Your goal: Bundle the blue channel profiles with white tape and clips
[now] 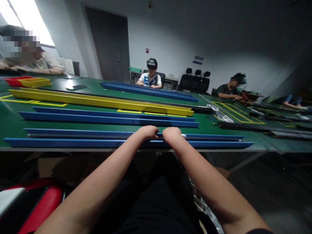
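Both hands closed on the nearest blue rail at the desk edge

The left hand point(147, 132) and right hand point(172, 134) sit side by side, each grip curled over the near blue rail point(73, 142), which lies lengthwise along the front of the green desk point(9, 122); placing the hands close together steadies one spot. More blue rails point(97, 118) and a yellow rail point(97, 101) lie parallel behind, well apart

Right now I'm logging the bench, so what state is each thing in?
left hand: curled over the nearest blue rail, grip hidden
right hand: curled over the same rail
yellow rail: lying flat, untouched
door: shut
red tray: contents hidden
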Tool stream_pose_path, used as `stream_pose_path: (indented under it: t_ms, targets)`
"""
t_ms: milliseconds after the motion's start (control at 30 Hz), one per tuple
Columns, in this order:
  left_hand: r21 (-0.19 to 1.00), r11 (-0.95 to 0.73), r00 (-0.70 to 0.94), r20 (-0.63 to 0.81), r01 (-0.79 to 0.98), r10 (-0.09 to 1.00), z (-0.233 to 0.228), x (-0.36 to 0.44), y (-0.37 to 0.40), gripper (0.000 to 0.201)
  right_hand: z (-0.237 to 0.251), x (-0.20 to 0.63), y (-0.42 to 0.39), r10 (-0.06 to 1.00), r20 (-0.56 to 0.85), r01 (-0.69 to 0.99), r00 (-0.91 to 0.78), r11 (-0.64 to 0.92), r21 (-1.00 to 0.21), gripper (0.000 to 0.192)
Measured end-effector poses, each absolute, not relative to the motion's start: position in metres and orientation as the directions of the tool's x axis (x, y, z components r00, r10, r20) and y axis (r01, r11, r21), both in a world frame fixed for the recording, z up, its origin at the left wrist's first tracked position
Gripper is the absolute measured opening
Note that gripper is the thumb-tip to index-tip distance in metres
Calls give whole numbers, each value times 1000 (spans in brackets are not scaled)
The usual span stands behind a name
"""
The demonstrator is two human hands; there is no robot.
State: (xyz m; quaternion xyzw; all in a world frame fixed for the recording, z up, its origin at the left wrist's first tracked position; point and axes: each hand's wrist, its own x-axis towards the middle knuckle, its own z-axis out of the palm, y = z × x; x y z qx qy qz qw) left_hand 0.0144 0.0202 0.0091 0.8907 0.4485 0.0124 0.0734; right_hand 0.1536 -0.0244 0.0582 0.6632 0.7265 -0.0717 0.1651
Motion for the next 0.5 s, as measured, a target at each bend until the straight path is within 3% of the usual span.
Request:
stream_pose_path:
  t_ms: [100,167,267,367,500]
  targets:
    - [149,-582,594,-47,799,803,10,15,20,32,62,169,-27,947,-305,974,-104,159,161,41]
    - [154,-575,587,-48,804,808,11,14,19,32,67,181,-29,922,-328,946,-205,273,177,42]
    - [166,-557,572,-57,814,819,12,14,19,36,78,196,-32,870,-368,908,-328,398,130,38]
    - [184,-536,556,-79,824,827,13,14,19,40,87,207,-34,894,-329,924,-304,361,129,39]
    - [181,-535,556,-92,825,826,14,14,19,40,85,215,-28,935,-307,942,-175,250,223,47]
